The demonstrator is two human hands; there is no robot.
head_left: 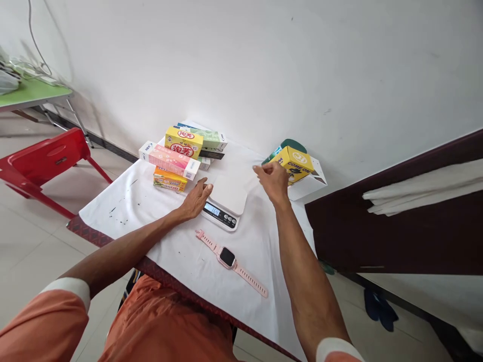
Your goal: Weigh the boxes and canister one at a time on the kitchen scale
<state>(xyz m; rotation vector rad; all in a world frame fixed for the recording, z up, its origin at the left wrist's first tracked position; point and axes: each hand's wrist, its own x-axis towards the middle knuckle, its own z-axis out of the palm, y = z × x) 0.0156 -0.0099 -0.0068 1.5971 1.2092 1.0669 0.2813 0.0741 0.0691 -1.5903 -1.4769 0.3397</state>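
A white digital kitchen scale [226, 198] lies on the cloth-covered table, its small display lit and its buttons facing me. My left hand [194, 200] rests at the scale's left edge with its fingers stretched out, holding nothing. Over the right side of the scale, my right hand [273, 178] has thumb and fingertips pinched together; what is between them, if anything, I cannot make out. Just behind that hand is a yellow box [299, 163] with black print. A pink smartwatch [227, 257] lies face up nearer to me, its strap unfastened.
At the back left are stacked boxes: a yellow box [183, 142], a pink-and-white box [169, 160], an orange box [169, 179] and a pale green box [209, 139]. A dark green object [293, 145] and a white box [309, 185] stand at the right. A red chair [49, 156] is left.
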